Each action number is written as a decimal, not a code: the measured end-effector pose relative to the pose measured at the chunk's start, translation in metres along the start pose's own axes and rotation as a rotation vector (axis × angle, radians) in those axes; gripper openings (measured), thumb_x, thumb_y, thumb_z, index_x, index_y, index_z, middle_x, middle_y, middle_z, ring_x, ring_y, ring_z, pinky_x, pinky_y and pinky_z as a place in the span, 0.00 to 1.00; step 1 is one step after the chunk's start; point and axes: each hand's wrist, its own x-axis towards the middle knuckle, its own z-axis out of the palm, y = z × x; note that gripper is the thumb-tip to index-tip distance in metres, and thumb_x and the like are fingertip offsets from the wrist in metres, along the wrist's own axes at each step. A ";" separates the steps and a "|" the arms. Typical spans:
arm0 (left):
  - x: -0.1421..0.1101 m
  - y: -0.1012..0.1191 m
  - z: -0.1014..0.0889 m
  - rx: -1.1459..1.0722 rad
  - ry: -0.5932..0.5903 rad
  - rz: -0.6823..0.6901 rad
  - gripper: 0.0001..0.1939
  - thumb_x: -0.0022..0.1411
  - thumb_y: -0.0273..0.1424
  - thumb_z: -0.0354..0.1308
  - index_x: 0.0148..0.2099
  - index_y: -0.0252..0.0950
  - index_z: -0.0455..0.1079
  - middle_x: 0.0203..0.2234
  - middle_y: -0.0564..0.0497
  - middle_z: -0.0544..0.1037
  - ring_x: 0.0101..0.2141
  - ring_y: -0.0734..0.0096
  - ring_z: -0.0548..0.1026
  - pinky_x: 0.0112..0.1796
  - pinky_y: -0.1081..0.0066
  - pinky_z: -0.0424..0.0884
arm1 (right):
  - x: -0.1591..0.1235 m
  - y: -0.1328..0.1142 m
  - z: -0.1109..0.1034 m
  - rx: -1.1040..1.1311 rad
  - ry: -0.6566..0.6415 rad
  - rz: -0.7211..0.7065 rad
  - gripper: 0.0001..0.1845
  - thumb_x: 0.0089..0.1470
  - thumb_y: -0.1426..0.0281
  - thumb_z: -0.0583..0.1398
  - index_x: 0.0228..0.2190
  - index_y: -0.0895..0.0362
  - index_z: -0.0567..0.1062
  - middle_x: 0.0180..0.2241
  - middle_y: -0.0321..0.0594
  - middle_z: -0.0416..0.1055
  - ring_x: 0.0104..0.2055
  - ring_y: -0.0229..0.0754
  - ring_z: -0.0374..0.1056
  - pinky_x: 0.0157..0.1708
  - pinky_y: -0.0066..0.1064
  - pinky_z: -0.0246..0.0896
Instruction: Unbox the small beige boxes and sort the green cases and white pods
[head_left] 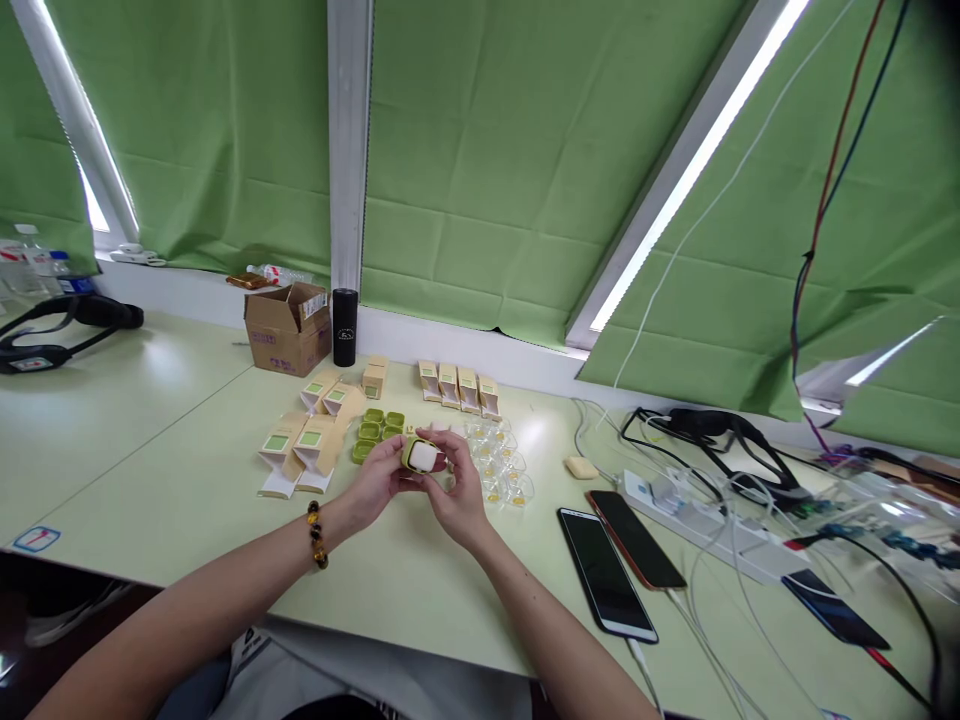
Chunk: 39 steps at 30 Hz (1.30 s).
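Observation:
In front of me a small green square case point(409, 450) with a rounded white block point(424, 457) in its face is held up between both hands. The fingers of my left hand point(373, 484), above a beaded bracelet point(316, 535), grip it from the left. On the other side my right hand point(459, 492) closes round its right edge with thumb and fingers. Just behind the left hand sit several green square cups point(369, 432). To the right of my right hand stand rows of clear plastic cups point(517, 488), yellowish at the bottom.
Folded kraft boxes point(315, 445) stand at the left, with more small boxes point(458, 388) along the back. A carton point(289, 335) and a black tumbler point(345, 328) are behind. Rightward lie phones point(606, 570), a beige block point(581, 468), a power strip point(697, 525) and tangled cables.

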 end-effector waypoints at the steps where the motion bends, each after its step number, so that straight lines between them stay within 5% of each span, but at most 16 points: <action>1: 0.000 0.000 0.001 0.010 -0.018 -0.009 0.17 0.59 0.37 0.70 0.46 0.34 0.73 0.43 0.41 0.83 0.45 0.55 0.83 0.41 0.66 0.79 | -0.001 -0.001 -0.001 0.019 0.005 -0.004 0.25 0.54 0.78 0.63 0.52 0.48 0.70 0.57 0.44 0.72 0.63 0.51 0.66 0.65 0.53 0.60; 8: 0.002 -0.003 0.002 0.197 -0.006 -0.012 0.23 0.60 0.42 0.68 0.51 0.37 0.67 0.42 0.44 0.82 0.40 0.60 0.82 0.42 0.63 0.78 | -0.006 -0.001 -0.003 0.127 0.065 0.002 0.23 0.54 0.73 0.67 0.51 0.49 0.73 0.53 0.45 0.74 0.61 0.53 0.68 0.62 0.51 0.64; 13: 0.002 -0.003 -0.008 0.611 0.119 0.366 0.20 0.67 0.40 0.61 0.57 0.39 0.65 0.50 0.42 0.78 0.50 0.58 0.77 0.53 0.57 0.73 | -0.005 0.007 -0.011 0.129 0.173 0.033 0.22 0.55 0.66 0.69 0.51 0.51 0.74 0.50 0.46 0.74 0.55 0.52 0.71 0.58 0.48 0.68; 18: -0.006 0.003 -0.007 1.068 0.015 0.833 0.25 0.70 0.29 0.57 0.68 0.43 0.63 0.62 0.39 0.69 0.65 0.50 0.62 0.65 0.45 0.59 | -0.001 0.000 -0.021 0.149 0.084 0.044 0.22 0.62 0.62 0.64 0.56 0.49 0.73 0.56 0.47 0.72 0.59 0.52 0.70 0.60 0.48 0.68; 23: -0.006 -0.001 -0.010 1.171 -0.055 0.972 0.27 0.71 0.25 0.55 0.69 0.44 0.62 0.60 0.38 0.68 0.62 0.53 0.67 0.61 0.48 0.68 | 0.000 -0.004 -0.018 0.129 -0.054 0.102 0.24 0.67 0.58 0.59 0.62 0.46 0.70 0.54 0.46 0.71 0.51 0.47 0.74 0.50 0.41 0.75; 28: -0.005 -0.004 -0.013 1.060 0.015 0.882 0.22 0.70 0.28 0.59 0.64 0.44 0.70 0.55 0.41 0.75 0.57 0.55 0.73 0.59 0.53 0.72 | -0.003 0.006 -0.014 0.150 0.033 0.156 0.26 0.62 0.57 0.64 0.58 0.47 0.69 0.44 0.41 0.70 0.41 0.41 0.74 0.44 0.38 0.77; 34: -0.002 -0.011 -0.005 0.589 0.129 0.483 0.21 0.62 0.37 0.69 0.56 0.39 0.78 0.56 0.41 0.77 0.55 0.54 0.76 0.58 0.55 0.73 | -0.011 0.008 -0.016 0.110 0.016 0.126 0.28 0.62 0.60 0.65 0.60 0.48 0.66 0.48 0.45 0.72 0.47 0.45 0.75 0.50 0.42 0.76; 39: 0.005 -0.006 -0.005 0.345 0.139 0.246 0.28 0.53 0.41 0.75 0.54 0.34 0.78 0.46 0.41 0.83 0.47 0.56 0.80 0.54 0.57 0.76 | -0.016 0.010 -0.013 0.080 0.103 0.101 0.28 0.62 0.63 0.64 0.60 0.48 0.64 0.44 0.43 0.72 0.46 0.45 0.74 0.47 0.41 0.77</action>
